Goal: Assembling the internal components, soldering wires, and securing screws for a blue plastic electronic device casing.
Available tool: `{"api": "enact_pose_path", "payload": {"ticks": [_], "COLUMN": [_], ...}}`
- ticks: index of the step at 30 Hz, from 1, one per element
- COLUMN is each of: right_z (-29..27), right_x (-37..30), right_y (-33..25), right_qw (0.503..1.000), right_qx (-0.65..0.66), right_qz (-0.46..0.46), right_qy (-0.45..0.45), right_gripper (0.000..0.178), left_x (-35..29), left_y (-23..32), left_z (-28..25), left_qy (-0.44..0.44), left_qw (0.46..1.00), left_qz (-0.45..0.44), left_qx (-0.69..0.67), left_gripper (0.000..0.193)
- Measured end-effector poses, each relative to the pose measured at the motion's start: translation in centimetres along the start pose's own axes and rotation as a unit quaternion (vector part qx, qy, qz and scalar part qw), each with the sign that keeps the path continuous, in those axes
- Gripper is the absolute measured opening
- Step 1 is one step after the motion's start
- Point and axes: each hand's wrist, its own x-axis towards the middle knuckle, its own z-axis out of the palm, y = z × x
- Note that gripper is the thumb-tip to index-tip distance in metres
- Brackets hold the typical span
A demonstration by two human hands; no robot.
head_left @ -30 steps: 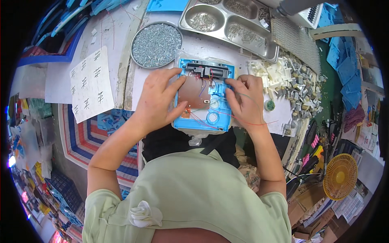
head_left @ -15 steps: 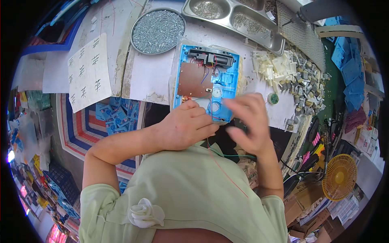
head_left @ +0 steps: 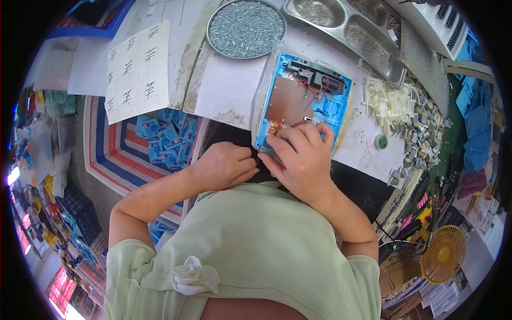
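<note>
The right hand (head_left: 305, 160) rests its fingers on the near edge of an open blue plastic casing (head_left: 301, 104) lying on the worktop (head_left: 234, 93), its grip curled over the casing's lower corner where copper wire shows. Just left of that grip, the left hand (head_left: 224, 165) is closed in a loose fist at the worktop's edge, apart from the casing. Beyond the grip lie a round dish of screws (head_left: 246, 28) and a steel compartment tray (head_left: 346, 32); to its right, a heap of small white parts (head_left: 389, 101).
</note>
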Motion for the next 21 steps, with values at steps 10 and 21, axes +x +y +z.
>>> {"api": "enact_pose_path", "payload": {"ticks": [10,21], "right_z": [-2.5,-19.8], "right_x": [1.5,15.3], "right_y": [0.3,27.0], "right_qw": [0.996,0.943], "right_qx": [0.001,-0.182], "right_qz": [-0.008,0.108], "right_qy": [-0.089,0.256], "right_gripper": [0.028,0.016], "left_x": [2.8,4.6], "left_y": [-2.6,-3.9], "left_z": [-2.9,-4.0], "left_qy": [0.071,0.016], "left_qw": [0.995,0.99], "left_qz": [0.015,0.078], "left_qx": [-0.063,-0.12], "left_gripper": [0.019,0.023]}}
